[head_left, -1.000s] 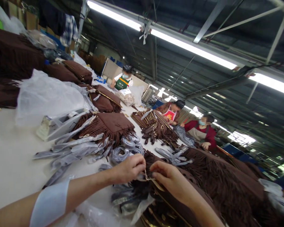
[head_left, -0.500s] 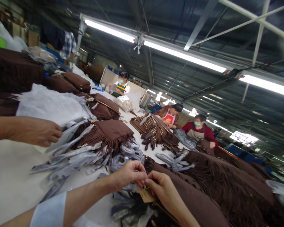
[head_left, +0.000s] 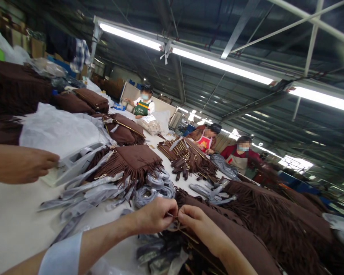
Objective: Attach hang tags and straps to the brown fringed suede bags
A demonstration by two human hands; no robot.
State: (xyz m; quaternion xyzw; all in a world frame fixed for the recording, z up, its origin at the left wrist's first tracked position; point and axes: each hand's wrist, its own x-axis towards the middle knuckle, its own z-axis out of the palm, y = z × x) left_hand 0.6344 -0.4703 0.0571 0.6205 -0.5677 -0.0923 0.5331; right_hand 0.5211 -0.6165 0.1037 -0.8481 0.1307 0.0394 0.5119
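Note:
My left hand (head_left: 156, 215) comes in from the lower left with its fingers pinched. My right hand (head_left: 196, 223) meets it, thumb and finger also pressed together. Between the fingertips runs a thin string (head_left: 176, 225), partly hidden by the fingers. Just beneath and to the right lies a brown fringed bag (head_left: 229, 233) with a gold zip. Wrapped dark straps (head_left: 157, 254) lie below my left wrist. Beyond my hands sit grey-wrapped coiled straps (head_left: 153, 191) and another brown fringed bag (head_left: 140, 156).
At the left, another person's hand (head_left: 23, 164) hovers by a white tray (head_left: 60, 172). White plastic sheeting (head_left: 57, 128) lies behind it. Farther off, brown bags with gold clasps (head_left: 186, 152) are heaped on the white table (head_left: 14, 214), and several people work around it.
The tan tag that hung under my fingers is out of sight, and my fingertips have drawn closer together. The other person's hand at the left has pulled back from the tray.

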